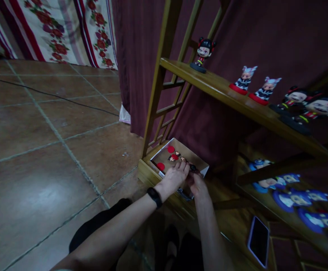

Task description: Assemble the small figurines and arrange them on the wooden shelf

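A shallow open cardboard box (202, 164) with white edges rests on the bottom shelf. Inside lie several small figurines, one a black-haired figurine (171, 159), among red round bases (160, 166). My left hand (176, 175), with a black band on its wrist, reaches over the box, fingers bent and closed. My right hand (197, 183) meets it at the box's near right side, its fingers curled inward. Between the fingertips shows a small dark object (192, 168), too blurred to name. The fingers partly hide it and the box's near corner.
Above, a wooden shelf (220, 84) carries a black-haired figurine (203, 52), two white-haired figurines on red bases (258, 98) and more. Blue figurines (296, 197) stand on a shelf to the right. A phone (259, 241) lies low at right. A cable (53, 96) crosses the tiled floor.
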`<state>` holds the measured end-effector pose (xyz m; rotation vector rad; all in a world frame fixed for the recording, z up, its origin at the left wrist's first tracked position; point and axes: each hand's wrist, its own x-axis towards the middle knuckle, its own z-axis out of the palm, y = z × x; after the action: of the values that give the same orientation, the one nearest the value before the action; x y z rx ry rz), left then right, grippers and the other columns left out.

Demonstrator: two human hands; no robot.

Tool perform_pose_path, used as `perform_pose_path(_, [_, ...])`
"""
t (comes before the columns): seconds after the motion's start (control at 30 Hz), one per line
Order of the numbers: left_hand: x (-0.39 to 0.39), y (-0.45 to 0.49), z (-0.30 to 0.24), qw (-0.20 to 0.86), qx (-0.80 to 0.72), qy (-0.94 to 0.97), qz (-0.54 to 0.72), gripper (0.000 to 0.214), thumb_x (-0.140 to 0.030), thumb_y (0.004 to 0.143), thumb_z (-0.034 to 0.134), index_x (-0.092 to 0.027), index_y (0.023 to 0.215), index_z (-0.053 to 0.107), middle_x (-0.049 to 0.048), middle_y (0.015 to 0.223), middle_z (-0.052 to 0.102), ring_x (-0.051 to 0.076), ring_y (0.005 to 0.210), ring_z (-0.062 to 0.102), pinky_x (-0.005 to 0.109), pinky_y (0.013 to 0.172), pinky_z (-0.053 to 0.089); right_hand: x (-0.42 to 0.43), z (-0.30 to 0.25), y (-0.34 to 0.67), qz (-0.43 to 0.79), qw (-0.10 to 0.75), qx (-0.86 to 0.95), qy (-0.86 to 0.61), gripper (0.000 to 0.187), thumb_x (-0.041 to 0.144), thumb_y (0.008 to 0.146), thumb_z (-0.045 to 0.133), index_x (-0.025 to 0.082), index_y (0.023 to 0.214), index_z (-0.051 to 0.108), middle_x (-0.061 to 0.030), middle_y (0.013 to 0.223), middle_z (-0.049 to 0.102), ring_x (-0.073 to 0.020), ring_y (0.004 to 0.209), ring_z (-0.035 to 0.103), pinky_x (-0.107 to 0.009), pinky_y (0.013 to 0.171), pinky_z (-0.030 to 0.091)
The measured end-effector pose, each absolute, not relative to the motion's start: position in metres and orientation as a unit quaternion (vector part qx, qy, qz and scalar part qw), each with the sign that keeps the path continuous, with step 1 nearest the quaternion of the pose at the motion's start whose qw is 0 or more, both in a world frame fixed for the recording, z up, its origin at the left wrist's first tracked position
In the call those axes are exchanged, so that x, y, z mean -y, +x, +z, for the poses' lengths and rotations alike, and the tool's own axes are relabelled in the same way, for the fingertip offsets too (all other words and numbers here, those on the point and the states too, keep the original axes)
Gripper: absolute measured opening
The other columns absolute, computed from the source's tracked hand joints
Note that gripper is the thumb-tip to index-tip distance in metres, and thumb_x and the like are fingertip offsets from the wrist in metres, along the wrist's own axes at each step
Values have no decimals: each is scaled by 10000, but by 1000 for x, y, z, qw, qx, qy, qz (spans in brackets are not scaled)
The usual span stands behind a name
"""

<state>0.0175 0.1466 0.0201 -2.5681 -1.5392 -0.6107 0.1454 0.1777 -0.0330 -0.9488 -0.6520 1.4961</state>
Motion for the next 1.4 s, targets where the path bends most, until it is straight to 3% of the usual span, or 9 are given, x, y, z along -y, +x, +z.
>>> perform_pose_path(0.37, [-147,18,19,21,501,-840,-205,397,-95,818,396,-129,1213,419,169,1257,463,238,1006,524,325,753,450,-176,-32,146,638,585,258,-429,375,16,558,630,229,866,647,26,872,697,-123,767,631,-237,669,527])
perform_pose_path(0.6, [-156,8,13,-171,520,-783,-294,489,-67,764,462,-180,1238,416,118,1189,515,189,994,550,273,804,448,-175,-34,139,650,598,247,-398,293,22,579,618,224,789,643,27,819,701,-116,775,635,-231,707,507])
perform_pose_path(0.83, [-178,-3,-3,-286,517,-709,-385,377,-69,638,589,-155,1006,598,77,970,630,200,895,583,302,791,455,-169,-23,119,659,593,213,-410,231,78,563,667,196,760,638,18,775,698,-106,708,634,-215,663,487])
perform_pose_path(1.1, [-192,-11,-19,-413,505,-621,-434,310,-190,546,702,-168,854,672,47,804,687,212,753,620,309,719,465,-167,-19,107,648,600,180,-432,252,151,533,674,188,781,658,-21,828,702,-160,795,643,-273,716,493])
perform_pose_path(1.4, [-189,-18,-10,-571,478,-516,-422,377,-305,507,759,-143,839,681,25,740,693,173,677,614,264,660,456,-149,-9,110,644,610,195,-419,324,215,531,714,186,846,646,-38,866,687,-176,811,641,-329,753,493])
